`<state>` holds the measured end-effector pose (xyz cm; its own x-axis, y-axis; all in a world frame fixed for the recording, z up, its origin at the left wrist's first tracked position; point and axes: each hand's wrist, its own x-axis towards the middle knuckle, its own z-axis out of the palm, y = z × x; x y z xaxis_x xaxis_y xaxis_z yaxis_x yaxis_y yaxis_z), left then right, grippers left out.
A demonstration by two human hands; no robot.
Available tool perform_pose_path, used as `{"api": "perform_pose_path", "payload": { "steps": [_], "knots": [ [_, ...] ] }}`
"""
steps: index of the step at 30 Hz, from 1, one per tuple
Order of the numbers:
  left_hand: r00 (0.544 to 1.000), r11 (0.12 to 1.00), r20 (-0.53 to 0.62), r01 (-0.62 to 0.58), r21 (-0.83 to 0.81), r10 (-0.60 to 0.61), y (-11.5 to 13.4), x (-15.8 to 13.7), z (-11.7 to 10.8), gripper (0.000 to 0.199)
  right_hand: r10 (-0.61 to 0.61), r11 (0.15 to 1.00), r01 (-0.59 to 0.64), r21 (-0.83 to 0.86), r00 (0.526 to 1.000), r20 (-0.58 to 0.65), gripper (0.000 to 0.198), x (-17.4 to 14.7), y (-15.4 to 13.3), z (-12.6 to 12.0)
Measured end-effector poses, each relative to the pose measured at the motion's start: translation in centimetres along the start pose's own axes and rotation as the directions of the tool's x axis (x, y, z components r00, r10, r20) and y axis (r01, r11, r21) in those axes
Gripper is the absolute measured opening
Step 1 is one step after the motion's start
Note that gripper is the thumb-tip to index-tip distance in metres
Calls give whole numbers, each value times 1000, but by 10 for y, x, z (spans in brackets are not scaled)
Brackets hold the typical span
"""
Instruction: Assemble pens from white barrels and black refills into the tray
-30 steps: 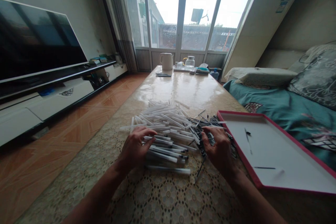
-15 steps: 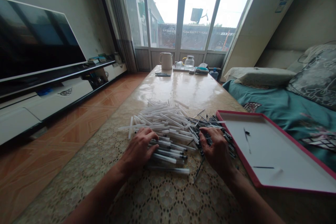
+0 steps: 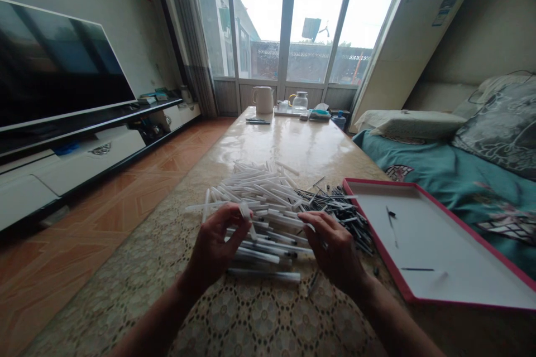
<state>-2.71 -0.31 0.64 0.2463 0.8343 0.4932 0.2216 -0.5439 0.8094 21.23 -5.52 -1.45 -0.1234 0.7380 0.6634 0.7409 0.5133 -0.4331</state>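
Pen barrel (image 3: 247, 217), white and slim, is pinched between the thumb and fingertips of the left hand (image 3: 215, 248), lifted just above a heap of white barrels (image 3: 259, 201) in the middle of the tabletop (image 3: 301, 142). That hand is curled closed around the barrel, which tilts down toward the heap. The right hand (image 3: 335, 248) hovers close by, palm down, fingers loosely bent; whether it grips anything cannot be told, though its fingertips reach over the seam where the white heap meets a smaller pile of thin dark refills (image 3: 343, 215). Both forearms come in from the bottom edge over a lace cloth (image 3: 259, 318). Just right of the refills lies a shallow red-rimmed tray (image 3: 435, 301) with a white floor, holding 2 loose refills. At the far end of the tabletop stand a white kettle (image 3: 263, 99) and a glass jug (image 3: 300, 101). A television (image 3: 54, 72) lines the left wall; a teal-covered bed (image 3: 452, 173) runs along the right.
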Motion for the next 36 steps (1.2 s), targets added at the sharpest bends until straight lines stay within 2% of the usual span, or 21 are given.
{"api": "perform_pose_path", "payload": {
  "steps": [3,6,9,11,13,16,19,22,27,31,36],
  "knots": [
    [989,971,59,147,-190,-138,13,-6,4,10,-89,996,84,43,989,117,28,-1,-11,0],
    [965,922,157,250,-296,-211,17,-9,9,13,-92,996,87,32,973,213,30,-1,-17,2],
    [928,880,247,351,-319,-280,14,-9,13,15,-80,997,83,5,952,295,25,-1,-15,6],
    [918,873,257,374,-312,-302,10,-8,15,18,-68,997,74,-4,941,333,21,-2,-10,8],
    [936,903,208,333,-272,-283,6,-6,14,19,-48,998,57,-16,937,347,20,-3,-4,10],
    [978,986,144,161,-40,-154,2,-5,11,12,-15,998,34,-55,946,323,18,-3,4,11],
    [983,987,178,12,159,-41,0,-4,9,12,26,996,1,-94,957,290,19,-3,8,12],
    [981,979,193,-23,200,-16,0,-5,11,14,-1,992,37,-117,956,293,15,-1,6,12],
    [943,962,318,-171,214,97,-1,-10,19,11,-140,972,201,-122,911,387,10,-1,-4,12],
    [906,920,411,-245,306,105,-5,-10,18,16,-120,976,185,-114,894,431,18,-3,-10,9],
    [834,862,537,-361,356,128,-8,-12,15,23,-82,979,155,-129,891,446,24,-7,-12,7]
  ]
}}
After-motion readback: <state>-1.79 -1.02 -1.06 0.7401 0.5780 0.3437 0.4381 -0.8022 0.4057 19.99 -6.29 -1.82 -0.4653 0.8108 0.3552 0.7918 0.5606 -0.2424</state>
